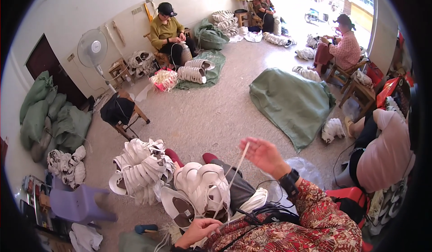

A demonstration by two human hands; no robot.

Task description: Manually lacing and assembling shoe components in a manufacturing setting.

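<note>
The right hand [263, 155] is raised at the centre of the frame, right of the middle, its fingers fairly extended and close to one another. It holds a white lace [238, 167] at the fingers, though blur hides the exact pinch. The lace slants down from there, nearly straight, to a white shoe [216, 196] at the lower centre. A black wristband [289, 182] circles the right wrist.

The left hand [200, 231] is low in the frame, just below the shoes, its fingers curled and drawn together by the near edge of the shoe; I cannot tell whether they clamp on anything.

The white shoe sits in a cluster of others in front of the person's lap. A bundle of white laces [252, 201] lies to the right of it, by the red patterned sleeve [317, 207]. Left of the cluster, a large pile of white shoes [141, 169] stands on the floor [193, 117]. A blue tool [146, 228] lies at the lower left of centre, and a purple plastic stool [78, 202] stands farther left. A green sheet [290, 101] spreads across the floor right of centre. In the upper part of the frame, other people sit among more shoes.
</note>
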